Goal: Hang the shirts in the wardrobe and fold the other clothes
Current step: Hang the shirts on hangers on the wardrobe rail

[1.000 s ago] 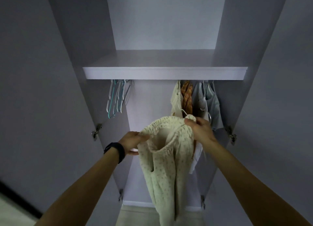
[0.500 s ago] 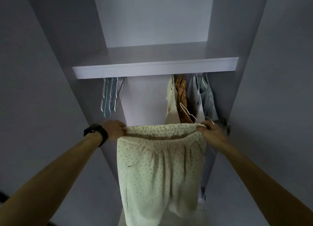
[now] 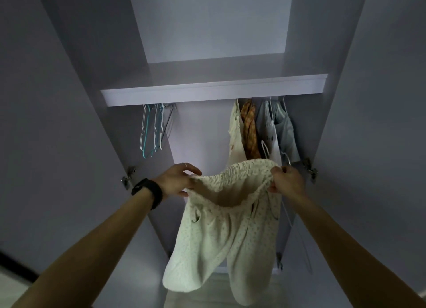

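Each grip is clamped on the elastic waistband of the cream speckled trousers [image 3: 219, 236]: the left hand [image 3: 176, 181] pinches its left end, the right hand [image 3: 287, 181] its right end, and the legs hang between the forearms. A white hanger [image 3: 288, 215] hangs just beside the right hand. Farther in the wardrobe [image 3: 207, 31], under the shelf [image 3: 207, 92], empty hangers [image 3: 151, 132] hang left, shirts [image 3: 253, 132] right

Dim room, grey wardrobe doors [image 3: 57, 123] (both open), white shelf [image 3: 230, 91], pale floor [image 3: 9, 289]
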